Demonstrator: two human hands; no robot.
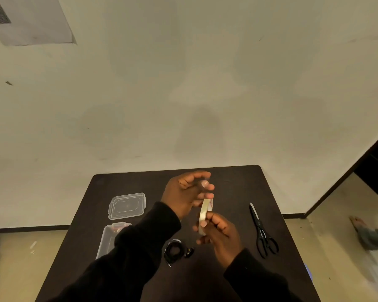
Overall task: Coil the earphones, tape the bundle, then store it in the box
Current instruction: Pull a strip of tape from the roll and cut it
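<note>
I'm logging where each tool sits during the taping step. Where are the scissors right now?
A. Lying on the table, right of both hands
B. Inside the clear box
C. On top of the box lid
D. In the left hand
A: the scissors lie flat on the table, untouched, to the right of the right hand that holds the tape roll.

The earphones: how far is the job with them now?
Done: the earphones lie coiled on the table, not yet taped. In hand: the right hand holds the tape roll while the left hand works at it. Left: cut tape with the scissors, bind the coil, put it in the open box; its lid lies beside.
</note>
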